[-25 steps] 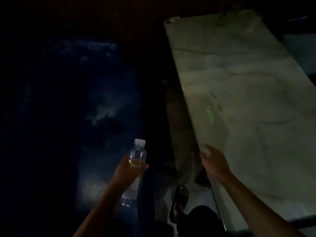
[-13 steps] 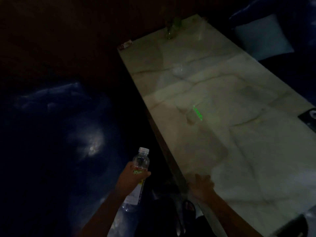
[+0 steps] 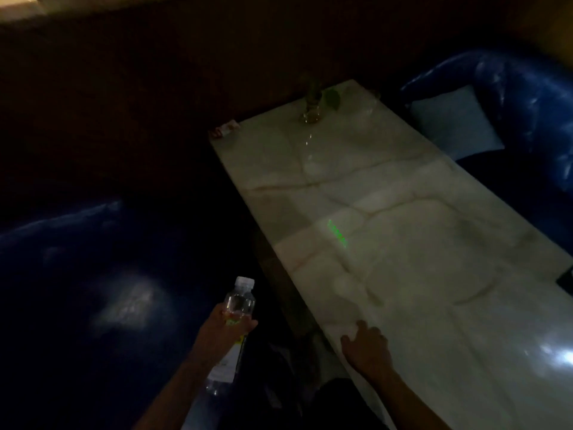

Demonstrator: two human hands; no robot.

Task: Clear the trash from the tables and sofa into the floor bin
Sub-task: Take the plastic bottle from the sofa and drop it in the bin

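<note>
**Bottle in hand beside the marble tabletop**

The room is dim. The left hand point(image 3: 228, 328) has its grip wrapped round a clear plastic bottle point(image 3: 235, 321), smooth and cylindrical, with a white cap and a pale label on its lower half. Its long axis is tilted: the cap points up and slightly to the right, the base down toward the forearm. It is held in the air, over the dark gap between the sofa and the tabletop, touching neither.

The right hand point(image 3: 367, 346) rests on the near left edge of the tabletop point(image 3: 418, 274), fingers spread and loose, grasping nothing.

The tabletop is a long, glossy rectangle of pale, veined stone, running away toward the upper left, with a straight left edge. A small green light mark point(image 3: 337, 232) shows on its middle. At the far end stands a glass vase point(image 3: 311, 114) with leaves; a small wrapper point(image 3: 224, 131) lies at the far left corner.

A shiny blue sofa point(image 3: 77, 259) lies to the left, and another blue sofa section point(image 3: 527, 97) with a pale square cushion point(image 3: 454, 122) lies on the right.
</note>
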